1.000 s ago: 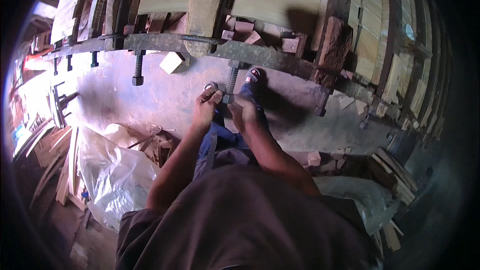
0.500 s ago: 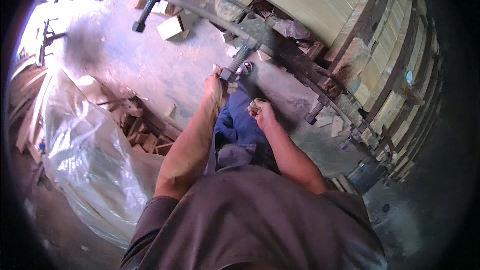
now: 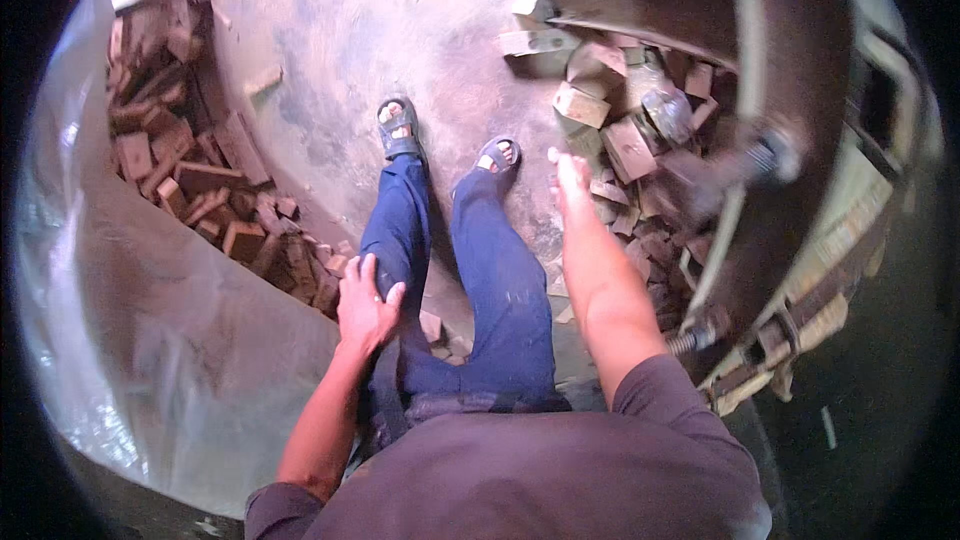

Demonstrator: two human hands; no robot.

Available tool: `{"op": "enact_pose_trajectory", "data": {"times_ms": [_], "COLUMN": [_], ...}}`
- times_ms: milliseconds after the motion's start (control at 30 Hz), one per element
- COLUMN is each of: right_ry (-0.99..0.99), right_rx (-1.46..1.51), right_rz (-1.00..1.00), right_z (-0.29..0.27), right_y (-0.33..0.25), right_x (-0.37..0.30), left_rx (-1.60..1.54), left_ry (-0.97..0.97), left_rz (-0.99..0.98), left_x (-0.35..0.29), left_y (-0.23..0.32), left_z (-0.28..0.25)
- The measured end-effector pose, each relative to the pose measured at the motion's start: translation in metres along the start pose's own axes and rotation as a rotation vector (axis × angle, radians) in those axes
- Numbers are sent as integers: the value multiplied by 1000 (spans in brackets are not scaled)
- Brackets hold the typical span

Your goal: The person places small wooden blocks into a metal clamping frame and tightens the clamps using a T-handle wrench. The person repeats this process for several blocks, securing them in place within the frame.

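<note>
Closest, a dark shirt (image 3: 560, 470) fills the lower edge, and a bolt (image 3: 695, 340) sticks out just beside its right sleeve, so the elbow is best held in, away from the metal. Next, the left hand (image 3: 367, 308) lies open on the thigh of the blue trousers (image 3: 505, 310), its fingers spread over the cloth; a light, flat touch like this should steady the body well enough. Farther out, the right hand (image 3: 571, 178) hangs at the near edge of a heap of wood blocks (image 3: 630, 148) on the right. It is blurred: I cannot tell how far its fingers are curled or whether they hold anything. Good care here means watching the blocks' corners and the blurred bolt (image 3: 770, 155) on the dark metal bar (image 3: 800, 60). Beyond, both feet, in open sandals (image 3: 399, 128), stand on the dusty floor (image 3: 330, 20); short, level steps seem safest, clear of the loose blocks.
</note>
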State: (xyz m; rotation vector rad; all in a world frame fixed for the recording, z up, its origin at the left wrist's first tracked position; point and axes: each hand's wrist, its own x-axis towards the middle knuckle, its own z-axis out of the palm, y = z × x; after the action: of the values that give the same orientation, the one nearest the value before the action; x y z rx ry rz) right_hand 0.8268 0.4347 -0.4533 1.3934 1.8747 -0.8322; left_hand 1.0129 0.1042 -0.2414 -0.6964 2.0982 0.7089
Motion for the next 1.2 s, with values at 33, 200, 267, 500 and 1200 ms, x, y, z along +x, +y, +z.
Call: {"op": "enact_pose_trajectory", "data": {"times_ms": [33, 200, 267, 500, 1200], "right_ry": [115, 313, 332, 334, -1205], "right_rx": [-159, -448, -438, -490, 932], "right_rz": [-72, -253, -260, -348, 25], "right_z": [8, 35, 36, 35, -84], "right_y": [2, -27, -26, -21, -2], "right_x": [33, 152, 193, 284, -302], "left_rx": [-19, -37, -38, -30, -374], "left_ry": [-29, 133, 158, 225, 62], "left_rz": [-53, -84, -66, 6, 484], "left_x": [2, 12, 11, 25, -29], "left_y": [5, -11, -15, -26, 62], "left_z": [-4, 21, 23, 25, -103]}}
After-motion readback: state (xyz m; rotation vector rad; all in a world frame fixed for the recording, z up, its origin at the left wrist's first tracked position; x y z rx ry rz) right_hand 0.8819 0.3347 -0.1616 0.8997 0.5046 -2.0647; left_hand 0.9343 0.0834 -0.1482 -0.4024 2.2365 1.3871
